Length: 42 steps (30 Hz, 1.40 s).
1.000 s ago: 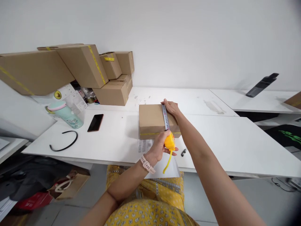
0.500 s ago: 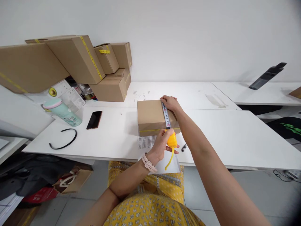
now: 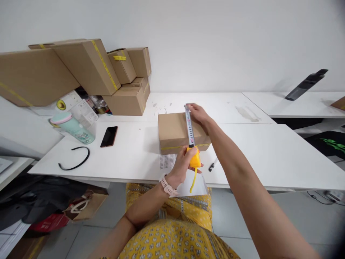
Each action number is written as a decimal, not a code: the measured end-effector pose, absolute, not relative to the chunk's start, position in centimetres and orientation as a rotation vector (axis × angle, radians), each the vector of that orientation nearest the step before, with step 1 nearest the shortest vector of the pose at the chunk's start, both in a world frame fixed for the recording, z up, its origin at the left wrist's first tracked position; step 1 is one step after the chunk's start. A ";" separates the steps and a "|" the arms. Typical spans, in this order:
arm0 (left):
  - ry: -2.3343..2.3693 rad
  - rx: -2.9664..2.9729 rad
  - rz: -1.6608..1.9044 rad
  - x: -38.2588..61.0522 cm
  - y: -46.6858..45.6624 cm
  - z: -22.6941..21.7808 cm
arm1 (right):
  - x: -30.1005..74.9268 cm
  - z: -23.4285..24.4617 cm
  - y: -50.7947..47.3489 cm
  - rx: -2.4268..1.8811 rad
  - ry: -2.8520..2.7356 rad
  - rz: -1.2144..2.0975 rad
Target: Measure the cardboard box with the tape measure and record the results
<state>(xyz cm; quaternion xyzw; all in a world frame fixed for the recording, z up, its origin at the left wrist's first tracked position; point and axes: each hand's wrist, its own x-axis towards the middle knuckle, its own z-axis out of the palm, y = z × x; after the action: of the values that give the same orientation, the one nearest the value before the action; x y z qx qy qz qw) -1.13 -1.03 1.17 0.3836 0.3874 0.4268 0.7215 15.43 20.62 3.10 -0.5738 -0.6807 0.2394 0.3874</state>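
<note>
A flat cardboard box (image 3: 174, 130) with yellow tape along its front lies on the white table (image 3: 269, 154). My left hand (image 3: 181, 168) is closed around a yellow tape measure case (image 3: 194, 159) at the box's near edge. Its white blade (image 3: 189, 126) runs across the box top, raised a little above it. My right hand (image 3: 196, 111) pinches the blade's far end over the box's back edge. A printed paper sheet (image 3: 167, 162) lies under the box's front, and a small dark pen (image 3: 212, 166) rests to the right of the case.
Several cardboard boxes (image 3: 88, 68) are stacked at the back left. A mint-green tumbler (image 3: 72, 127), a black phone (image 3: 109, 136) and a black headband (image 3: 74, 163) lie on the left. A dark handheld device (image 3: 306, 85) stands on the far right table. Bags sit on the floor at left.
My right hand has lifted the blade's end off the box's back edge, so the tape now slopes up above the lid. The left hand and case rose slightly.
</note>
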 end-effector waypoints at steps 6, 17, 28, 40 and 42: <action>1.134 1.124 1.372 -9.1 -3.0 -1.9 | 22.2 0.7 14.4 -1.403 -1.147 0.387; 1.080 1.122 1.306 -12.3 3.1 0.3 | 20.1 0.0 8.6 -1.659 -1.475 0.372; 0.976 1.254 1.413 -11.1 4.9 4.3 | 16.8 4.0 17.4 -1.534 -1.862 -0.071; 0.859 0.999 0.957 -5.2 -2.0 -1.7 | 14.8 3.6 16.6 -1.548 -1.968 -0.252; 0.854 0.978 0.952 -5.0 -2.3 -2.0 | 14.7 3.7 16.4 -1.558 -2.005 -0.265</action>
<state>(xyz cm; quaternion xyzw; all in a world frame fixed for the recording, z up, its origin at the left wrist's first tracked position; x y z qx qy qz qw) -4.98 -2.29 -1.97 0.4380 0.3825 0.4260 0.6931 14.67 16.42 3.74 -0.5839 -0.7516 -0.0994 0.2903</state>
